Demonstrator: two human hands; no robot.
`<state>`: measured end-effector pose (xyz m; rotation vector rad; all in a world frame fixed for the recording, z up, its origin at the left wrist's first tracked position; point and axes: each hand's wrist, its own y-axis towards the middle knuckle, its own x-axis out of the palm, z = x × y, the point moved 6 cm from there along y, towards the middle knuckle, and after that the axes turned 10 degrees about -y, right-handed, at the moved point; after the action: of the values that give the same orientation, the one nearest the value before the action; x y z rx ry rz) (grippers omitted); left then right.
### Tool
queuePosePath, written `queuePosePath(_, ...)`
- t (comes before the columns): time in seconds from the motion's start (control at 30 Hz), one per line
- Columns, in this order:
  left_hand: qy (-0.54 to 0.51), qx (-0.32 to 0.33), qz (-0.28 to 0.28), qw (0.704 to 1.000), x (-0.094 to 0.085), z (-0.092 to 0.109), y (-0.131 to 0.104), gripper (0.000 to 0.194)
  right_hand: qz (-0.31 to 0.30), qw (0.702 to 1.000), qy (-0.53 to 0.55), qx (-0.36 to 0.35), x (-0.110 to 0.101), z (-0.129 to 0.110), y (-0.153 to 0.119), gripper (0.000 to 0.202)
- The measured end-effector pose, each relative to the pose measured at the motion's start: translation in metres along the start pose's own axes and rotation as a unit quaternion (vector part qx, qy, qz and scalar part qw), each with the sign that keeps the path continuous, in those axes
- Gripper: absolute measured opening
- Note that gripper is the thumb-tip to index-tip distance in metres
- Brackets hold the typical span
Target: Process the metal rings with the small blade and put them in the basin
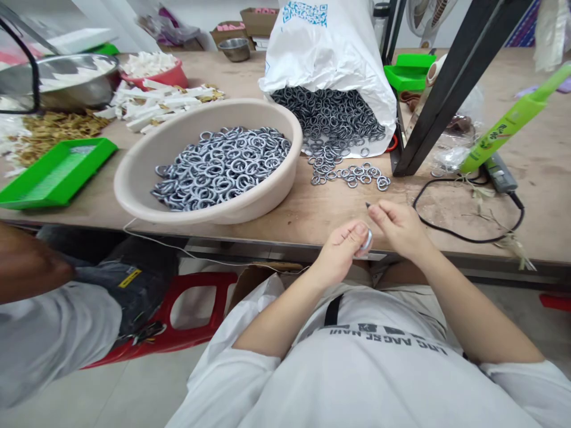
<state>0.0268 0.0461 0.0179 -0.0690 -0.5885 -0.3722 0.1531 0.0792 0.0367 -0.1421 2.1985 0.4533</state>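
My left hand (pixel 341 248) pinches a silvery ring (pixel 366 240) between thumb and fingers at the table's front edge. Just right of it, my right hand (pixel 395 223) is closed around a small tool whose dark pointed tip (pixel 368 205) sticks out to the left; the rest of it is hidden by the fingers. The hands are close but apart. A beige basin (pixel 129 178) full of grey rings (pixel 227 166) stands to the left. Behind the hands, more loose rings (pixel 352 173) spill out of a white sack (pixel 321 59) onto the table.
A black metal post (pixel 439 89), a black cable (pixel 464 238) and a green packet (pixel 508 122) are on the right. A green tray (pixel 57 172), a red bowl (pixel 156 74) and white strips (pixel 151 107) lie left. Another person's arm (pixel 31 264) is at far left.
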Motion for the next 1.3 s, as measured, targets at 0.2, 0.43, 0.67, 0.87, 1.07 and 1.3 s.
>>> queuePosePath(0.2, 0.385, 0.242, 0.151, 0.878, -0.033, 0.109, -0.016, 0.037, 0.015, 0.974, -0.206, 0.089, -0.010, 0.072, 0.042, 0.045)
queuePosePath(0.43, 0.669, 0.310, 0.283, 0.613, -0.071, 0.202, -0.025, 0.039, -0.021, 0.953, -0.285, 0.096, 0.001, 0.083, 0.071, 0.029)
queuePosePath(0.67, 0.546, 0.232, 0.068, 0.802, -0.017, 0.072, 0.012, 0.029, -0.089, 0.956, 0.266, 0.089, 0.010, 0.034, 0.031, 0.041)
queuePosePath(0.87, 0.069, 0.078, 0.117, 0.988, -0.016, -0.002, 0.024, 0.038, 0.069, 0.930, 0.349, 0.096, 0.021, 0.001, -0.016, 0.029)
queuePosePath(1.07, -0.133, -0.057, 0.116, 0.983, -0.004, -0.022, 0.013, 0.046, 0.123, 0.951, 0.275, 0.071, 0.023, -0.009, -0.027, 0.019)
queuePosePath(1.3, -0.118, -0.070, 0.042, 0.990, 0.003, -0.021, 0.011, 0.050, 0.013, 0.915, 0.396, 0.076, 0.023, -0.005, -0.016, 0.025)
